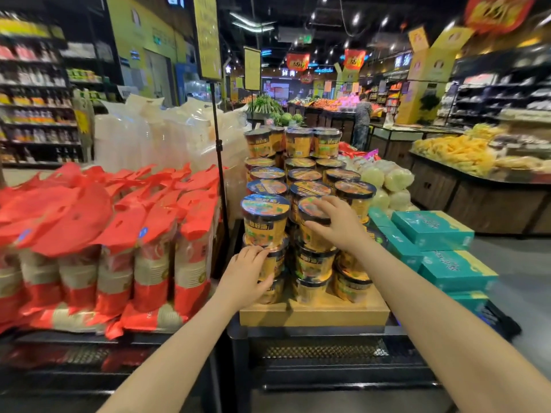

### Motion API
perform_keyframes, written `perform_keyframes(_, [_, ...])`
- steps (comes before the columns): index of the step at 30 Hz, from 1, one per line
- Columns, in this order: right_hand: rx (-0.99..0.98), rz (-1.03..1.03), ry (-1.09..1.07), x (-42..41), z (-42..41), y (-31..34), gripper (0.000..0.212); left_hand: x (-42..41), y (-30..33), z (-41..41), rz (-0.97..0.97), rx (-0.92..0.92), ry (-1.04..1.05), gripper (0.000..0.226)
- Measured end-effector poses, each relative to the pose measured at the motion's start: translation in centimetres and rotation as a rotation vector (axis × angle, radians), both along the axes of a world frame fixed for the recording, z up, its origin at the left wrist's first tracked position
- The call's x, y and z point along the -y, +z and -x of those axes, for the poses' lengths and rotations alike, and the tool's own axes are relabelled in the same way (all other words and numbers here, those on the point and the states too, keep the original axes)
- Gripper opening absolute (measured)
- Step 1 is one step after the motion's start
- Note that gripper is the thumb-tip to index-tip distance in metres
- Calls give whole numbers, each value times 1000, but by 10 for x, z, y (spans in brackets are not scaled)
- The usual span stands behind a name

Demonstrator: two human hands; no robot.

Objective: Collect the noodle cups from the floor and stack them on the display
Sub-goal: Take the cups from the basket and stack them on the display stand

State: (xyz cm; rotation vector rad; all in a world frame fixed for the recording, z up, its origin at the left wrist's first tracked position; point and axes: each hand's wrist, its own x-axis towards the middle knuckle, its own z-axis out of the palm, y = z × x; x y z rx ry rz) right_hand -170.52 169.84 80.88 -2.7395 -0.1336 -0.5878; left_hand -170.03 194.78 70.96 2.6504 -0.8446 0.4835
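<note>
Noodle cups (310, 180), round yellow plastic tubs with black rims and printed foil lids, stacked in tiered columns on a flat tan cardboard display base (313, 314) above a black metal rack (328, 353). Left hand (247, 275): fingers curled round the side of a lower cup in the front left column (275, 263), gripping it. Right hand (334, 222): fingers spread over lid and thumb against wall of top cup in the front middle column (310, 210), holding it. Red-topped paper-cup packs (119, 234) at left; teal boxes (432, 231) at right.
</note>
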Motion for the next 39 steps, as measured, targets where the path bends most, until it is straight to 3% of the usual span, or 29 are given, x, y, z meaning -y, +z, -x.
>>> perform_keyframes(6, [190, 39, -46, -5, 47, 16, 54, 1, 38, 5, 49, 78, -57, 68])
perform_keyframes(21, [123, 64, -372, -15, 240, -26, 58, 38, 64, 111, -9, 239, -341, 58])
perform_keyframes(26, [129, 58, -411, -41, 313, -35, 54, 27, 60, 170, 16, 230, -349, 56])
perform_keyframes(32, [14, 3, -459, -79, 408, -64, 57, -20, 25, 255, -4, 87, -383, 55])
perform_keyframes(39, [-52, -44, -452, -137, 469, -93, 51, -83, -3, 320, -93, -1, -406, 58])
